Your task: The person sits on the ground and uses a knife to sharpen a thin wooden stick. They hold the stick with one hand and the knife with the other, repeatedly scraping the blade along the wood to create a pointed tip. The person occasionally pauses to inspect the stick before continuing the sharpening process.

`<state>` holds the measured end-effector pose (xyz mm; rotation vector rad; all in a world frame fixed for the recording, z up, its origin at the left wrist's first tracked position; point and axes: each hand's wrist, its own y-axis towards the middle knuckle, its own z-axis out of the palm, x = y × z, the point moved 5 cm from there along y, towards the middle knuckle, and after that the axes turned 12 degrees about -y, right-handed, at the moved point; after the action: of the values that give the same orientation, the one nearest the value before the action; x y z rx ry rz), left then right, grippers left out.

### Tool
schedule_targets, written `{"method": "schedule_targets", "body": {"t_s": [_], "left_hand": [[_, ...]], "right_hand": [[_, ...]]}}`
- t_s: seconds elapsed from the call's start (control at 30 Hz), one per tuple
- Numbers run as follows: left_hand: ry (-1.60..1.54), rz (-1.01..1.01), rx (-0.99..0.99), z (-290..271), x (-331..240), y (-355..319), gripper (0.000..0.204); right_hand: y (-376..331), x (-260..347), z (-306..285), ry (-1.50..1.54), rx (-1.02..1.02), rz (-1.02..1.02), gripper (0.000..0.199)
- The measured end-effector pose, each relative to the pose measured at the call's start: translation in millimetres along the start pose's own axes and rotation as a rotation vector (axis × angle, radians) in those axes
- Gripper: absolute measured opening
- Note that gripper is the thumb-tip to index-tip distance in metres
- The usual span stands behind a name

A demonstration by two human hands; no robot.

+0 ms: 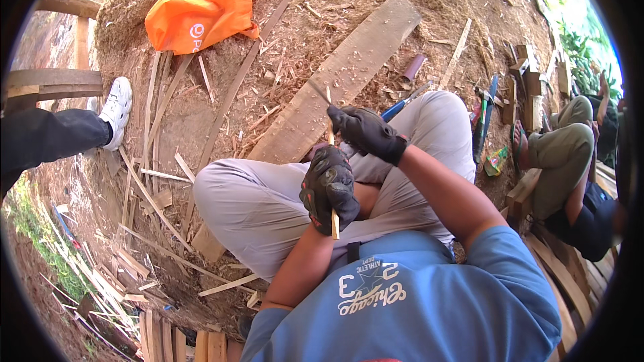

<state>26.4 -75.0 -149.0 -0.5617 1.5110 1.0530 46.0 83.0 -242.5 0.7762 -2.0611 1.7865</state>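
I sit cross-legged with black gloves on both hands. My left hand [329, 186] is closed round a thin pale wooden stick [335, 222], held upright over my lap, its ends showing above and below the fist. Just above it, my right hand [367, 135] grips what looks like a knife [318, 91]. The narrow dark blade points up and left and crosses close to the stick's upper part; I cannot tell if they touch. Its handle is hidden in the glove. Beyond my knees lies a wide wooden plank [349, 60] sprinkled with shavings.
An orange bag [204, 10] lies at the far left, near long wood strips [228, 97]. A brown tube [414, 67], a blue-handled tool [394, 110] and a green packet [496, 161] lie to the right. Another person's shoe [118, 111] is at left; someone sits at right [567, 141].
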Motion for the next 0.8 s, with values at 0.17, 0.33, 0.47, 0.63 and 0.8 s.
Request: {"method": "schedule_targets", "body": {"t_s": [0.17,0.33,0.47,0.63,0.8], "left_hand": [[-0.022,0.017,-0.014,1,0,1,0.018],[0.006,0.044,0.014,1,-4,5,0.017],[0.038,0.076,0.066,2,-5,8,0.017],[-0.037,-0.008,0.173,7,-4,10,0.021],[0.011,0.043,0.247,13,-5,12,0.028]], "right_hand": [[-14,7,-19,-0.561,-0.226,-0.466,0.058],[-4,3,-21,-0.634,-0.194,-0.431,0.053],[-5,9,-28,-0.835,-0.212,-0.384,0.051],[6,8,-34,-0.947,-0.237,-0.35,0.05],[14,14,-44,-0.966,-0.162,-0.229,0.052]]}}
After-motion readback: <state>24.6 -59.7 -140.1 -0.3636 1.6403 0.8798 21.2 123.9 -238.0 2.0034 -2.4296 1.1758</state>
